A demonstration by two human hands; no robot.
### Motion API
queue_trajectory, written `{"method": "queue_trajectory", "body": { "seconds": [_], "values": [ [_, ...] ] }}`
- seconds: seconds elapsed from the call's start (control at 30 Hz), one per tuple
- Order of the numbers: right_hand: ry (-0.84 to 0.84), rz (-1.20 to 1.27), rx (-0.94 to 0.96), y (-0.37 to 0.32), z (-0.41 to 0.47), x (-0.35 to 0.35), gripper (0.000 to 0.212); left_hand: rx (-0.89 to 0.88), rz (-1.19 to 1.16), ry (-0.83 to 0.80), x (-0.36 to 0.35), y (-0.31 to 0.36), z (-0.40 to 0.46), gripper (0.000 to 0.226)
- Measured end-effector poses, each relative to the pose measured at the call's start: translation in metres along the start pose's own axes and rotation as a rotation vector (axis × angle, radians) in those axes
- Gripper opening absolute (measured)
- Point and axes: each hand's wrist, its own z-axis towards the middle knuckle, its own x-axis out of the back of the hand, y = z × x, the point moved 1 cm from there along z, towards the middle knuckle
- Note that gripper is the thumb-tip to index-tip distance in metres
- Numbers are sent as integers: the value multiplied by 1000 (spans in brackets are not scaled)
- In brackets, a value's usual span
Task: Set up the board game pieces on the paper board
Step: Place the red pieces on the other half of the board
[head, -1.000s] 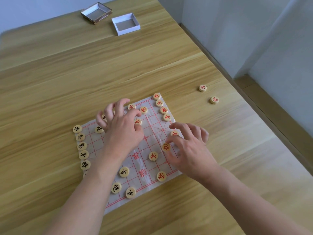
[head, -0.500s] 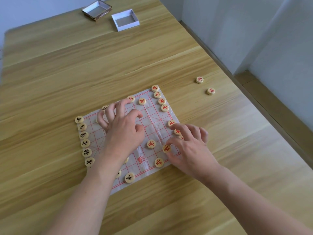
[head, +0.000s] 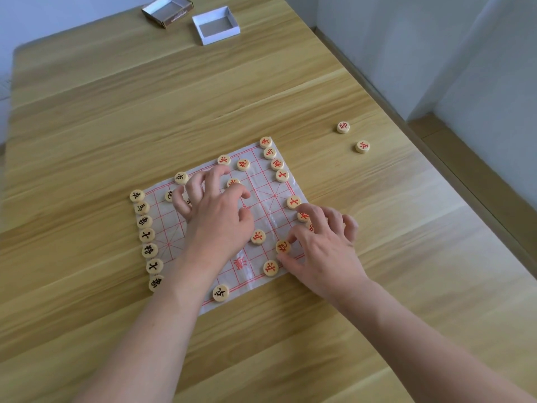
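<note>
Head view: right hand pinches round wooden piece; left hand spread over glossy paper board.

Wooden worktop with two open shallow boxes at its far edge: a brown-sided tray beside a white tray; pale walls at right.

One paper board, two boxes, two hands.
</note>
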Motion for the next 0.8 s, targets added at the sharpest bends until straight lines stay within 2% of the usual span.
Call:
{"method": "queue_trajectory", "body": {
  "seconds": [0.13, 0.47, 0.8],
  "values": [
    [15, 22, -7, 3, -1, 5, 40, -3, -7, -15, 0, 7, 1, 25],
    [163, 98, -80, 35, 12, 20, 21, -33, -36, -17, -6, 27, 15, 30],
    [186, 111, -133, 63, 42, 22, 25, -104, -52, -13, -15, 48, 40, 15]
  ]
}}
